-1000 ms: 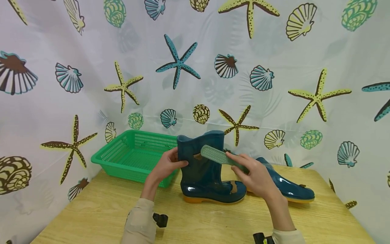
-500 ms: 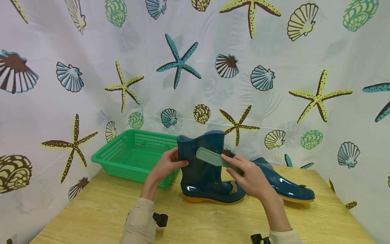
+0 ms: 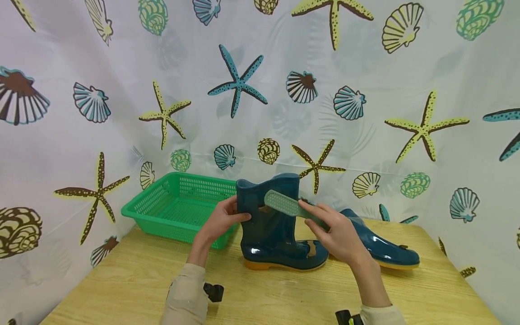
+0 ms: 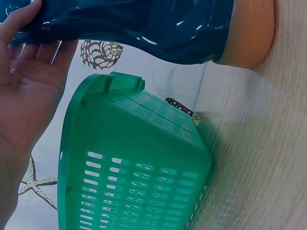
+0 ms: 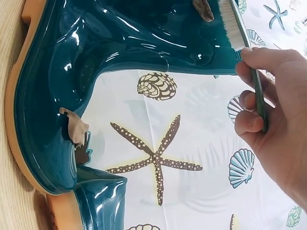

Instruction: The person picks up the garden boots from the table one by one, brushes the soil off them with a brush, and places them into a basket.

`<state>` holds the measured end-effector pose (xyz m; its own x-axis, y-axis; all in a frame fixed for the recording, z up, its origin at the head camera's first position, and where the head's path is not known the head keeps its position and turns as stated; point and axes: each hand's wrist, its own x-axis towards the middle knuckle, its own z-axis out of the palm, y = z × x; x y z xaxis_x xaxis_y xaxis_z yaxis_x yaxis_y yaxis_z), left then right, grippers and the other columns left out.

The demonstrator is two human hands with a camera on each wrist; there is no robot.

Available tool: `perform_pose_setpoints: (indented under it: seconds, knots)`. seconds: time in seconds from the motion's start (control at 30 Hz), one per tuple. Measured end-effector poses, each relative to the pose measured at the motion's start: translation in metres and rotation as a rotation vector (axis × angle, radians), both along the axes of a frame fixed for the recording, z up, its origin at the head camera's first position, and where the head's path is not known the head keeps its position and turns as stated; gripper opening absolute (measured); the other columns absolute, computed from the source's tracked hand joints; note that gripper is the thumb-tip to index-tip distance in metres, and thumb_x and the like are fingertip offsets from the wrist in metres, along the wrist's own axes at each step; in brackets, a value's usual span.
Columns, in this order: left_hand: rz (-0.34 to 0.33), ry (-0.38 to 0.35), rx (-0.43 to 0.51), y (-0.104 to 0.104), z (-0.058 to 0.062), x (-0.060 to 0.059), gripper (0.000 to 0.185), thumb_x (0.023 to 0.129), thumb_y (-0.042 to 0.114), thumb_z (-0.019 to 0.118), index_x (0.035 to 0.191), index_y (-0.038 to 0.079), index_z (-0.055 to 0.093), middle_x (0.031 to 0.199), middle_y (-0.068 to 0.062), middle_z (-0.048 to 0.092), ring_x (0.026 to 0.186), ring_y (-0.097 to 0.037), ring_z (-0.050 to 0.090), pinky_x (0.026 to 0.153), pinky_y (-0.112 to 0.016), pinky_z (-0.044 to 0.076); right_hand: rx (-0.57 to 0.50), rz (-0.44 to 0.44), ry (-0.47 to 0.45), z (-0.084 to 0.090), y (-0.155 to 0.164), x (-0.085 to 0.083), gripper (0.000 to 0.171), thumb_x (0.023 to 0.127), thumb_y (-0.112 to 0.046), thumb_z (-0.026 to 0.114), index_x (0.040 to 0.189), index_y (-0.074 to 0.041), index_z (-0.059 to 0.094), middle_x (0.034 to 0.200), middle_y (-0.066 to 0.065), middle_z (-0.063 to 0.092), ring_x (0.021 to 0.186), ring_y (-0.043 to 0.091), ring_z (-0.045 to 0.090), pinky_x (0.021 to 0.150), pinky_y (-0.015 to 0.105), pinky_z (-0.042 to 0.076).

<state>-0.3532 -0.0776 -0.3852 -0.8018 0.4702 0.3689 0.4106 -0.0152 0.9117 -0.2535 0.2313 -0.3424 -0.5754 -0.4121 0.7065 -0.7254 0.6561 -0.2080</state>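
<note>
We see a dark blue rain boot point(image 3: 271, 225) standing up on its orange sole near the middle of the wooden table point(image 3: 134, 284). Its tall part goes straight up, and its toe points to our right. A small brown spot sits on the tall part point(image 3: 264, 209) and another near the toe point(image 3: 312, 248). A pale green brush point(image 3: 287, 205) lies across the top of the boot. Its long side runs from upper left down to lower right, and the wrist view shows its white bristles point(image 5: 230, 26) pressed against the shiny blue side. The right hand point(image 3: 339, 234) holds the brush by its thin handle, with the fingers curled around it and 1 finger laid along the top. That arm comes up from the bottom right, in a light sleeve. The left hand point(image 3: 221, 221) holds the back edge of the boot's tall part. The thumb is on the front and the other fingers are behind, so we cannot see them well. That arm comes up from the bottom middle. A 2nd blue boot point(image 3: 382, 248) lies tipped over just behind the right hand. A green basket point(image 3: 162, 203) with many little holes sits on the table just left of the standing boot. A curtain point(image 3: 365, 67) with shells and starfish hangs behind it all.
</note>
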Motion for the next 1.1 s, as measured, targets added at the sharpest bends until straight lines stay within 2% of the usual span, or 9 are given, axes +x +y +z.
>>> perform_pose_setpoints:
  seconds: [0.13,0.27,0.57,0.63,0.8,0.87,1.1]
  knots:
    - [-0.002,0.013,0.004,0.0004,0.0006,-0.0007,0.044,0.093,0.012,0.071,0.135,0.008,0.057,0.103,0.002,0.071,0.094,-0.015,0.068,0.088,-0.034,0.055,0.025,-0.006,0.02,-0.0008,-0.0026,-0.001,0.051,0.09,-0.004,0.071,0.138,-0.016,0.06,0.091,-0.007,0.055,0.064,-0.002,0.036,0.057,0.019,0.037]
    - [-0.004,0.022,0.005,0.0008,0.0015,-0.0014,0.044,0.093,0.012,0.071,0.134,0.007,0.057,0.101,0.0,0.071,0.092,-0.016,0.068,0.087,-0.035,0.055,0.07,-0.017,-0.021,-0.0009,-0.0039,-0.0005,0.048,0.092,-0.009,0.071,0.138,-0.017,0.061,0.089,-0.009,0.053,0.064,-0.003,0.035,0.058,0.019,0.037]
    - [0.028,0.022,-0.022,0.0009,0.0015,-0.0021,0.046,0.093,0.015,0.072,0.136,0.013,0.057,0.105,-0.009,0.071,0.092,-0.018,0.068,0.089,-0.037,0.054,0.085,-0.027,-0.095,0.0012,-0.0018,0.0014,0.046,0.093,-0.011,0.07,0.138,-0.02,0.061,0.09,-0.01,0.053,0.063,-0.002,0.037,0.061,0.021,0.038]
    - [0.025,0.025,-0.02,0.0005,0.0004,-0.0024,0.047,0.093,0.016,0.072,0.137,0.014,0.057,0.106,-0.01,0.071,0.092,-0.018,0.069,0.088,-0.038,0.055,0.081,-0.024,-0.073,0.0007,-0.0014,0.0011,0.047,0.092,-0.01,0.07,0.138,-0.02,0.061,0.089,-0.01,0.053,0.063,-0.002,0.037,0.06,0.021,0.038]
    - [0.007,0.014,-0.001,0.0005,-0.0009,-0.0022,0.048,0.093,0.016,0.071,0.138,0.014,0.056,0.105,-0.002,0.072,0.095,-0.017,0.069,0.088,-0.038,0.055,0.026,-0.022,0.039,0.0,-0.0016,-0.0003,0.05,0.089,-0.005,0.072,0.137,-0.016,0.062,0.09,-0.006,0.057,0.061,-0.003,0.036,0.056,0.019,0.037]
    - [0.006,0.012,0.002,0.0007,-0.0009,-0.0024,0.047,0.093,0.016,0.072,0.138,0.014,0.056,0.104,0.0,0.072,0.096,-0.017,0.069,0.088,-0.038,0.056,0.014,-0.034,0.049,0.0004,-0.0013,-0.0001,0.05,0.089,-0.005,0.072,0.137,-0.015,0.062,0.091,-0.006,0.058,0.061,-0.003,0.036,0.055,0.019,0.037]
    - [0.022,0.021,-0.013,0.0014,0.0005,-0.002,0.049,0.092,0.017,0.072,0.139,0.014,0.056,0.104,-0.001,0.072,0.095,-0.017,0.068,0.088,-0.036,0.055,0.045,-0.071,-0.063,0.0021,0.003,0.0018,0.045,0.093,-0.01,0.07,0.137,-0.014,0.062,0.088,-0.007,0.055,0.061,-0.002,0.035,0.057,0.021,0.037]
